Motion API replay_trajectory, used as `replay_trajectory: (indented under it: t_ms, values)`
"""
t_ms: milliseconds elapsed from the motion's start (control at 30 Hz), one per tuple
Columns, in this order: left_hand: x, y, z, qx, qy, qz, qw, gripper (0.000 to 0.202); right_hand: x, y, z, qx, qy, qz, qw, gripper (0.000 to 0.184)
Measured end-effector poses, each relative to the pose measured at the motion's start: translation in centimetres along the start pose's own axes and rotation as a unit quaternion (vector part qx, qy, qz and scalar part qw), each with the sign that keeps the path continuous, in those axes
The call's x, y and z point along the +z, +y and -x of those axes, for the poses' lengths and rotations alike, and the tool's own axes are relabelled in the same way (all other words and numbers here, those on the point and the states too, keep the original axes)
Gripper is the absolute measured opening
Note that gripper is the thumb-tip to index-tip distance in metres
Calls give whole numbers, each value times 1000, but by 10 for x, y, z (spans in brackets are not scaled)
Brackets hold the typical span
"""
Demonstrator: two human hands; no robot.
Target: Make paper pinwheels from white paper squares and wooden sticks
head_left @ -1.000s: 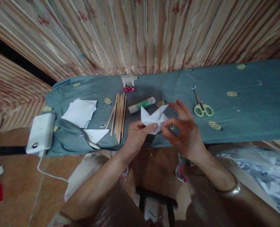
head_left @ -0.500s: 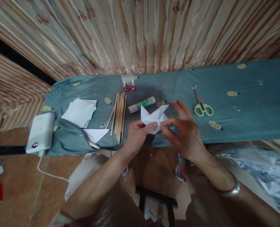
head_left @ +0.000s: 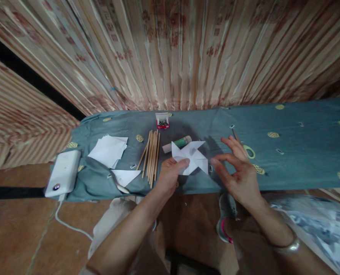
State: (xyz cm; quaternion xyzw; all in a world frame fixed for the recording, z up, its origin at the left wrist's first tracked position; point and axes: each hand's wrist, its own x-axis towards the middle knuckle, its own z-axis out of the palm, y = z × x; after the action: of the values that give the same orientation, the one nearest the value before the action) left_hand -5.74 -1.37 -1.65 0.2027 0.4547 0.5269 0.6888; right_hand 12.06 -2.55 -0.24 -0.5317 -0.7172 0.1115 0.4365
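My left hand (head_left: 169,176) pinches the lower left edge of a white folded paper pinwheel (head_left: 190,157) over the blue-grey cloth (head_left: 301,160). To the right of the paper my right hand (head_left: 238,172) hovers with its fingers spread, holding nothing. A green and white glue stick (head_left: 178,144) lies just behind the pinwheel. A bundle of wooden sticks (head_left: 152,156) lies to its left. Green-handled scissors (head_left: 246,147) lie partly hidden behind my right hand.
A stack of white paper squares (head_left: 109,150) and a paper triangle (head_left: 126,176) lie at the left. A white box with a cord (head_left: 62,173) sits at the cloth's left end. A small red box of pins (head_left: 162,120) stands by the striped curtain (head_left: 170,53).
My right hand has let go of the pinwheel and moved away to the right, fingers spreading. The camera has tilted, so everything sits lower in view.
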Motion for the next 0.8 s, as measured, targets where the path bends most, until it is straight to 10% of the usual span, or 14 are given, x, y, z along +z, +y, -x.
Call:
replay_trajectory:
  t_ms: [300, 600, 800]
  values:
    - [-14, 30, -5, 64, 17, 1, 998, 22, 27, 23, -5, 58, 25, -31, 998, 17]
    - [-36, 65, -10, 130, 63, 89, 986, 23, 71, -4, -28, 63, -45, -112, 991, 18]
    - [-37, 67, -8, 126, 48, 76, 988, 26, 90, -25, -56, 197, -53, -341, 918, 31]
